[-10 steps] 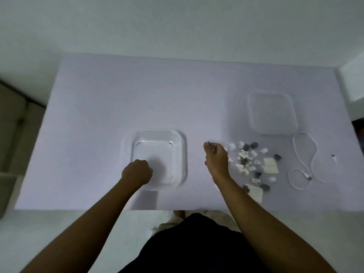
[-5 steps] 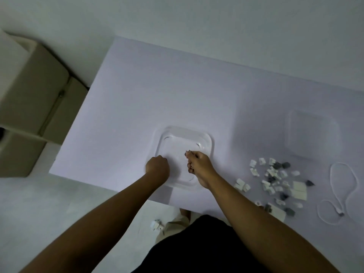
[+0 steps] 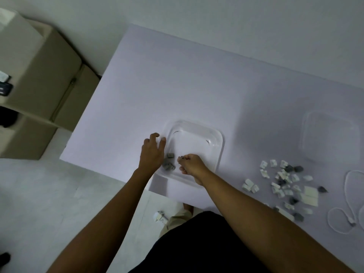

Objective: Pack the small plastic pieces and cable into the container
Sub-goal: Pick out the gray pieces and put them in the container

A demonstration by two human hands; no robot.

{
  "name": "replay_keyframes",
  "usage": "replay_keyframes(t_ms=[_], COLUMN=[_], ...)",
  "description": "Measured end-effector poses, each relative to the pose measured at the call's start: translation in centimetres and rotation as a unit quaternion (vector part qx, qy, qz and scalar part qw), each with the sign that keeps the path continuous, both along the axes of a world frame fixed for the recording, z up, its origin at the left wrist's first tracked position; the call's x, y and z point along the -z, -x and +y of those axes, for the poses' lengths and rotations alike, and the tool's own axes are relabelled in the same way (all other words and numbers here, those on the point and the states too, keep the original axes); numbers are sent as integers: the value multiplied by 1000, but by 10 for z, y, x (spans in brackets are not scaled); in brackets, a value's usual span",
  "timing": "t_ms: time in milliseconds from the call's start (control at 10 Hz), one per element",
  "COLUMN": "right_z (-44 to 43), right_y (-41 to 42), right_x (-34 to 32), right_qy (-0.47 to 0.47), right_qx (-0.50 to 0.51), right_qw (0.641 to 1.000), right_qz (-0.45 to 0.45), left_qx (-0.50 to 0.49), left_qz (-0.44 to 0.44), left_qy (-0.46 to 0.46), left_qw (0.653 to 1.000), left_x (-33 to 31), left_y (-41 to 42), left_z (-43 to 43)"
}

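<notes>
Clear container (image 3: 219, 139) sits at near edge of table (image 3: 177, 85), few grey pieces (image 3: 169, 163) already in its near-left corner. Left hand (image 3: 152, 152) loose, fingers spread, at container's left rim. Right hand (image 3: 192, 164) over container, fingers curled; gripping anything? can't tell. Rest of plastic pieces (image 3: 283, 182) piled off to right, white cable (image 3: 351, 223) beside them, clear lid (image 3: 331, 136) behind.

Container (image 3: 220, 146): clear plastic, glossy, glints along the inner corners. Lid (image 3: 332, 138), right of frame: same clear plastic, duller. Small pieces (image 3: 285, 180): white and grey plastic, matt. Cable (image 3: 351, 221): white, smooth sheath. Table (image 3: 177, 85): pale, matt, even. Boxes (image 3: 45, 71), upper left: brown cardboard, matt.
</notes>
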State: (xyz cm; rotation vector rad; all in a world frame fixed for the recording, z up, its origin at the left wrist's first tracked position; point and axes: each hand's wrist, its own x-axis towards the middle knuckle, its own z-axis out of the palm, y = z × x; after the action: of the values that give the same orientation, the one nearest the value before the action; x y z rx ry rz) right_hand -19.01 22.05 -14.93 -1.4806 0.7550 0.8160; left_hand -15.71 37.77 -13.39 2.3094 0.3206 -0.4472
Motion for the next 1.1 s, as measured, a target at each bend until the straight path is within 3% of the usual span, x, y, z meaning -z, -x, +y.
replay_keyframes(t_ms=[300, 500, 600, 700, 800, 1000, 1100], right_z=[16, -11, -14, -16, -22, -37, -67], right_y=[7, 18, 19, 18, 24, 33, 51], right_x=[-12, -7, -4, -2, -1, -13, -24], right_qy=[62, 174, 230, 227, 234, 217, 198], right_qx=[-139, -144, -165, -202, -286, -233, -119], right_qw=[984, 965, 953, 944, 910, 934, 958], right_qz=[-88, -132, -104, -124, -188, -161, -173], left_qx=[-51, -65, -66, -67, -67, -63, -24], left_qz=[23, 23, 21, 16, 11, -4, -62], left_qy=[126, 132, 127, 130, 122, 87, -66], left_qw=[990, 989, 989, 989, 990, 994, 996], left_x=[14, 20, 22, 21, 19, 16, -1], left_y=[14, 25, 27, 28, 32, 34, 36], left_z=[-21, -39, -42, -45, -53, -60, -76])
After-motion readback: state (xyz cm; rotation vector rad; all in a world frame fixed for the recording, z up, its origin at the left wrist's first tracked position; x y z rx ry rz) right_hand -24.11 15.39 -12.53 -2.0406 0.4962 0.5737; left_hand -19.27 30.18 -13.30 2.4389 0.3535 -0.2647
